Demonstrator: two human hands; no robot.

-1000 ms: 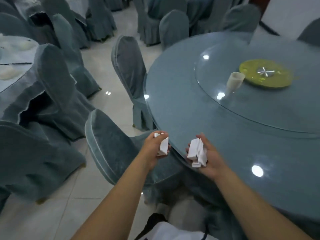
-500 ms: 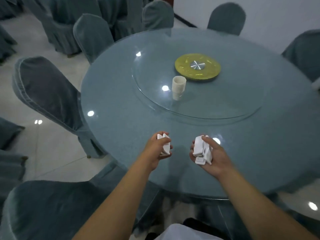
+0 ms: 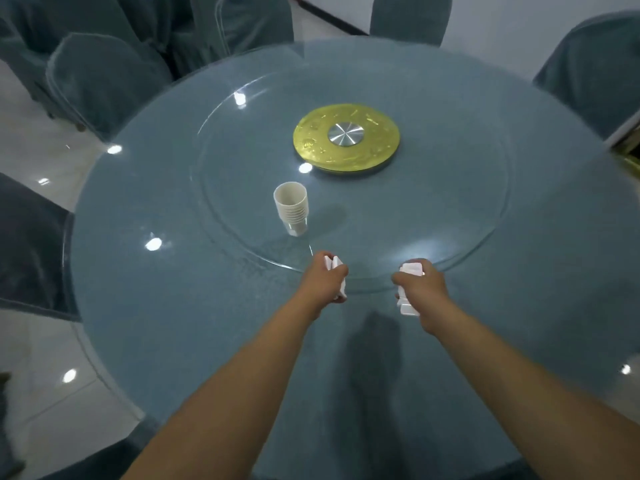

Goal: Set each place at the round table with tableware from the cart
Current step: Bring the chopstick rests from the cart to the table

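Note:
The round table has a blue-grey cloth under glass. Both my hands are stretched out over its near part, close to the rim of the glass turntable. My left hand grips a couple of small white rectangular pieces. Several more of the same white pieces are bunched in my right hand. A stack of white paper cups stands on the turntable just beyond my left hand. The cart is out of view.
A gold disc with a silver hub marks the turntable's centre. Blue-grey covered chairs ring the table: at the left, far left, far side and right. Pale tiled floor lies on the left.
My view has swung from the table's left edge to face its centre. Both hands have reached forward over the table toward the turntable rim, still holding the white pieces.

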